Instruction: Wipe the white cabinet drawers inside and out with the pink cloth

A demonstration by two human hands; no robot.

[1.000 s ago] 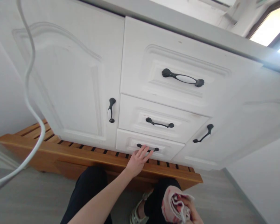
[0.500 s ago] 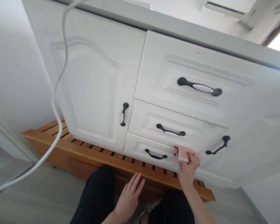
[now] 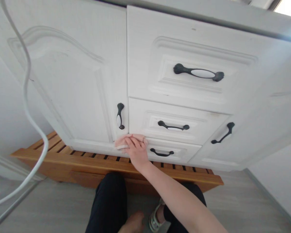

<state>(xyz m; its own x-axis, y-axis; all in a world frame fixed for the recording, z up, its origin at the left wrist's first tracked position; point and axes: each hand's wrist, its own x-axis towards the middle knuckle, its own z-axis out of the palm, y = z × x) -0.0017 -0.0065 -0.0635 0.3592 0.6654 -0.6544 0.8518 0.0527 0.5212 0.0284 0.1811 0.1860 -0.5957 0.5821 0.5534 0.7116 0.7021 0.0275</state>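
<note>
My right hand (image 3: 137, 150) presses a pink cloth (image 3: 122, 141) flat against the white cabinet front, its fingers bent over the fabric. The cloth lies across the seam between the left cabinet door (image 3: 70, 87) and the bottom drawer (image 3: 181, 154), below the door's dark handle (image 3: 120, 116). Just right of the hand is the bottom drawer's black handle (image 3: 162, 152). Low at the frame's bottom edge, my left hand (image 3: 135, 222) hangs between my knees, partly cut off and blurred, so its fingers do not show clearly.
A slatted wooden bench (image 3: 94, 163) runs along the cabinet's foot, in front of my knees. On the left a white cable (image 3: 27, 84) hangs down across the view. More drawers with dark handles (image 3: 199, 72) rise above, and a right-hand door has its own handle (image 3: 223, 133).
My right hand has carried the cloth leftward along the cabinet, from the bottom drawer's right end to the left door's lower corner. My left hand has dropped lower. The view has moved closer.
</note>
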